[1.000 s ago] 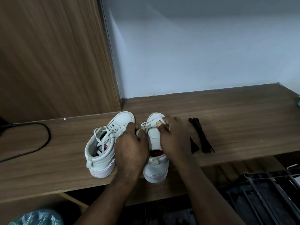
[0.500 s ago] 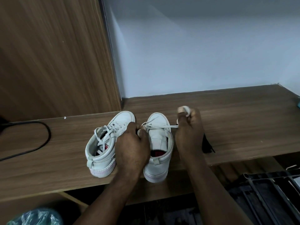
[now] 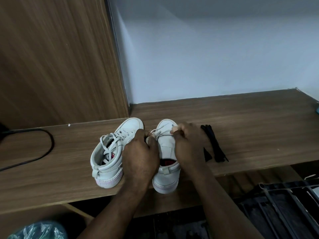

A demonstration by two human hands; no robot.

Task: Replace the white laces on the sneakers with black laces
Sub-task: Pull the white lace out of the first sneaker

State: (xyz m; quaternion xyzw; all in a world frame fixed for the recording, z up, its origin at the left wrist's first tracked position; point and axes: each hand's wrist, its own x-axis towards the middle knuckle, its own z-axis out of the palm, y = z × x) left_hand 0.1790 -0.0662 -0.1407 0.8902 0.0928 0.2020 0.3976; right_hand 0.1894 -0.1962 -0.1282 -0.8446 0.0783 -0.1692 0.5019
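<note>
Right sneaker (image 3: 166,149), on wooden shelf (image 3: 250,121): left hand (image 3: 139,152) curled round its upper, apparently steadying it; right hand (image 3: 188,145) pinching white lace (image 3: 160,132) near the toe, likely for unthreading; black laces (image 3: 214,144) ready just beside; left sneaker (image 3: 110,152) laced.

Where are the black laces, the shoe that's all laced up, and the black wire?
black laces (image 3: 214,144), head view, middle of the bundle.
laced sneaker (image 3: 110,147), head view, its crossed white laces.
black wire (image 3: 51,144), head view, the bend.
</note>
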